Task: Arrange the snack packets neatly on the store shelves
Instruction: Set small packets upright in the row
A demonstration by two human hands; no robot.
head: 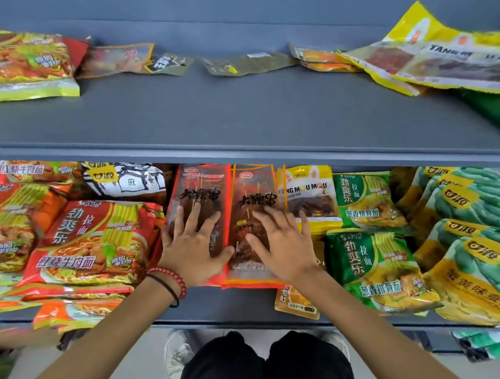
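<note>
Both hands lie flat with fingers spread on two long red-orange see-through skewer snack packets, which sit side by side with edges touching in the middle of the grey metal lower shelf. The left hand presses the left skewer packet. The right hand presses the right skewer packet.

The hands cover the lower halves of both packets, whose top ends run back under the grey upper shelf. A small yellow pouch pokes out from beneath the right skewer packet, mostly hidden. Behind the right hand, a yellow "MOU MOU" packet shows only its upper part.

Two green noodle packets lie to its right, one behind the other. Further right is a heap of teal-and-yellow bean bags, cut by the frame edge; at least four show. To the left, red noodle packets overlap in stacks, their number unclear, with one black-and-white bag behind them.

The upper shelf is blurred. It holds one yellow-red noodle packet cut off at the left, four small flat pouches along the back, and a yellow-green packet pile cut off at the right. A red bead bracelet rings the left wrist.
</note>
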